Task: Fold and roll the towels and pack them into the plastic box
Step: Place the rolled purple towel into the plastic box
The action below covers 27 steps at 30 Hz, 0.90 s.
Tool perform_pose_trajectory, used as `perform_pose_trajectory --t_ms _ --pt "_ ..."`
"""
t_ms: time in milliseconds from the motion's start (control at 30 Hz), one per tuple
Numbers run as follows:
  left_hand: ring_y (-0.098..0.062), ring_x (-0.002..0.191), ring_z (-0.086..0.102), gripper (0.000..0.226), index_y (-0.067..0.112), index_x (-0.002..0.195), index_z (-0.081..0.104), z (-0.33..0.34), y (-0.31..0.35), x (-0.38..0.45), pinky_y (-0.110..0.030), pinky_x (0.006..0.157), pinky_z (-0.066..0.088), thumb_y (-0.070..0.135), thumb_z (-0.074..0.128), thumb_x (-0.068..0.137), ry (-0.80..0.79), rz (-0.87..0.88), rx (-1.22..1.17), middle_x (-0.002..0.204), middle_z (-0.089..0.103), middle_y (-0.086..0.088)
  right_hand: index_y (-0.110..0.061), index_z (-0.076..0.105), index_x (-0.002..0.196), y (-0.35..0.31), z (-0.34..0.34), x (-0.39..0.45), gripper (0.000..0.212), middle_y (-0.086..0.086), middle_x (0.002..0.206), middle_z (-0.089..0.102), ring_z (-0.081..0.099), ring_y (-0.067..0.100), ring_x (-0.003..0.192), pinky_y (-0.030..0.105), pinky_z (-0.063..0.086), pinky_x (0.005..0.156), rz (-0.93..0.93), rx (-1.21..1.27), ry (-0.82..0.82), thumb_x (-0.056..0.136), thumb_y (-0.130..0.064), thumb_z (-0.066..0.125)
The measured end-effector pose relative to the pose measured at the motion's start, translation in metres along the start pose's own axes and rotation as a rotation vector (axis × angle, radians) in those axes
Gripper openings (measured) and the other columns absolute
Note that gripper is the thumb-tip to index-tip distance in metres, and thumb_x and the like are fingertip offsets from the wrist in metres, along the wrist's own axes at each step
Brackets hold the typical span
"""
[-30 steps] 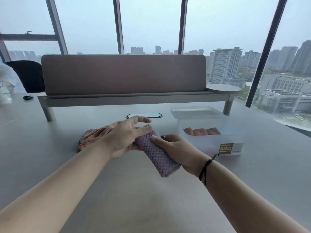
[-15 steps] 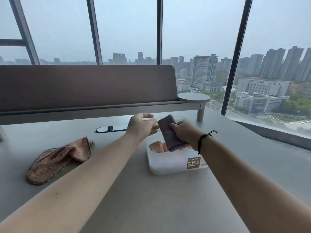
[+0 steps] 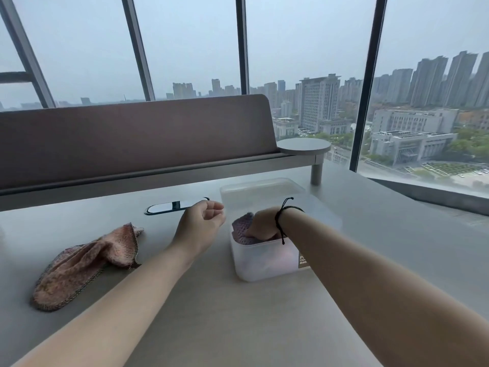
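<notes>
Right hand [image 3: 262, 226] presses the purple towel [image 3: 242, 227] into the plastic box [image 3: 264, 263]; left hand [image 3: 202, 225], loosely curled and empty, hovers just beside the box.

Frosted plastic box [image 3: 264, 263] — nubby cloth towel [image 3: 242, 229].

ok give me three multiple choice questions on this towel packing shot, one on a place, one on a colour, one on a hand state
1. Where does the loose pink towel lie?
A. in the box
B. on the table, left of the plastic box
C. on the bench

2. What colour is the towel under the right hand?
A. purple
B. green
C. white

3. What is the left hand doing?
A. gripping the pink towel
B. holding the lid
C. hanging loosely curled, holding nothing

Answers:
1 B, it lies crumpled on the table, apart from the box.
2 A, the purple towel shows inside the box.
3 C, nothing sits in its fingers.
</notes>
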<state>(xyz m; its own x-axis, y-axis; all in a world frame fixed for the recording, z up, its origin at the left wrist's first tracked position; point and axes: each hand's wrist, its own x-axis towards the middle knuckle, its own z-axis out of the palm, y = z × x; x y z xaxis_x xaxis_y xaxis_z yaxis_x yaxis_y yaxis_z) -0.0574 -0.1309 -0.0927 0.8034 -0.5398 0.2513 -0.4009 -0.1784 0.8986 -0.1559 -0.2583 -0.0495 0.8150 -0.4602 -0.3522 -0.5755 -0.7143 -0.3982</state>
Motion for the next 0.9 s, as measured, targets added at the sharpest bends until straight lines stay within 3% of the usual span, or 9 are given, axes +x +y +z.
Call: perform_pose_trajectory --t_ms 133,200,300,367,467,533,600,700,900 --pt "-0.014 0.095 0.066 0.01 0.02 0.1 0.068 -0.01 -0.01 -0.003 -0.036 0.088 0.054 0.016 0.067 0.091 -0.005 0.001 0.01 0.1 0.071 0.0 0.005 0.061 0.121 0.005 -0.009 0.006 0.031 0.011 0.1 0.066 0.056 0.018 0.06 0.011 0.039 0.036 0.004 0.048 0.094 0.098 -0.016 0.057" --pt "-0.015 0.097 0.066 0.012 0.02 0.103 0.068 -0.016 -0.013 -0.004 -0.037 0.089 0.054 0.016 0.067 0.091 -0.006 -0.018 0.01 0.101 0.071 0.0 -0.001 0.062 0.118 0.005 -0.002 0.009 0.027 0.011 0.1 0.068 0.052 0.023 0.07 0.02 0.035 0.042 0.049 -0.029 0.149 0.102 -0.011 0.044" --pt "-0.015 0.096 0.066 0.012 0.022 0.102 0.068 -0.024 -0.017 -0.009 -0.038 0.089 0.054 0.016 0.067 0.091 -0.024 -0.032 -0.012 0.103 0.071 -0.001 -0.004 0.049 0.071 0.011 0.014 0.015 0.035 0.009 0.067 0.048 0.046 0.028 0.082 0.022 0.027 0.048 0.127 0.004 0.191 0.101 -0.015 0.035" --pt "-0.013 0.093 0.066 0.012 0.024 0.1 0.068 -0.031 -0.02 -0.014 -0.037 0.088 0.053 0.016 0.067 0.091 -0.033 -0.02 -0.001 0.101 0.072 0.0 -0.009 0.036 0.062 0.014 0.015 0.023 0.039 0.007 0.062 0.039 0.045 0.028 0.076 0.021 0.026 0.047 0.116 -0.02 0.255 0.1 -0.018 0.04" --pt "-0.01 0.088 0.066 0.012 0.025 0.098 0.069 -0.046 -0.026 -0.023 -0.026 0.081 0.052 0.014 0.068 0.091 -0.022 0.02 0.029 0.099 0.073 0.002 -0.008 0.051 0.071 0.013 0.01 0.019 0.02 0.007 0.068 0.054 0.055 0.024 0.065 0.022 0.045 0.054 0.037 0.012 0.436 0.083 -0.018 0.063" --pt "-0.007 0.092 0.066 0.012 0.024 0.098 0.069 -0.062 -0.032 -0.029 -0.021 0.08 0.048 0.015 0.068 0.091 -0.004 0.069 0.09 0.098 0.072 0.006 -0.012 0.064 0.09 0.014 0.006 0.019 0.016 0.007 0.09 0.066 0.063 0.028 0.084 0.033 0.056 0.072 -0.03 -0.059 0.604 0.079 -0.024 0.066" --pt "-0.003 0.096 0.061 0.012 0.026 0.1 0.068 -0.085 -0.043 -0.035 -0.022 0.081 0.043 0.018 0.068 0.091 0.024 0.134 0.251 0.099 0.067 0.015 -0.018 0.067 0.098 0.003 0.004 0.014 0.019 0.005 0.1 0.069 0.063 0.028 0.095 0.033 0.053 0.078 -0.115 -0.022 0.706 0.084 -0.029 0.064" --pt "-0.018 0.1 0.059 0.017 0.025 0.103 0.066 -0.128 -0.068 -0.039 -0.03 0.087 0.043 0.022 0.067 0.087 0.188 0.245 0.591 0.105 0.066 0.006 -0.023 0.069 0.094 -0.031 0.013 -0.002 0.014 -0.004 0.082 0.068 0.061 0.02 0.086 0.027 0.042 0.064 -0.255 0.223 0.761 0.087 -0.035 0.065" --pt "-0.025 0.14 0.038 0.064 0.031 0.14 0.044 -0.187 -0.127 -0.063 -0.041 0.113 0.033 0.065 0.05 0.085 0.076 -0.229 0.898 0.15 0.043 0.001 -0.029 0.066 0.091 -0.1 0.091 -0.023 0.009 -0.008 0.076 0.066 0.055 0.004 0.065 0.019 0.039 0.055 -0.537 0.283 0.474 0.086 -0.036 0.067"
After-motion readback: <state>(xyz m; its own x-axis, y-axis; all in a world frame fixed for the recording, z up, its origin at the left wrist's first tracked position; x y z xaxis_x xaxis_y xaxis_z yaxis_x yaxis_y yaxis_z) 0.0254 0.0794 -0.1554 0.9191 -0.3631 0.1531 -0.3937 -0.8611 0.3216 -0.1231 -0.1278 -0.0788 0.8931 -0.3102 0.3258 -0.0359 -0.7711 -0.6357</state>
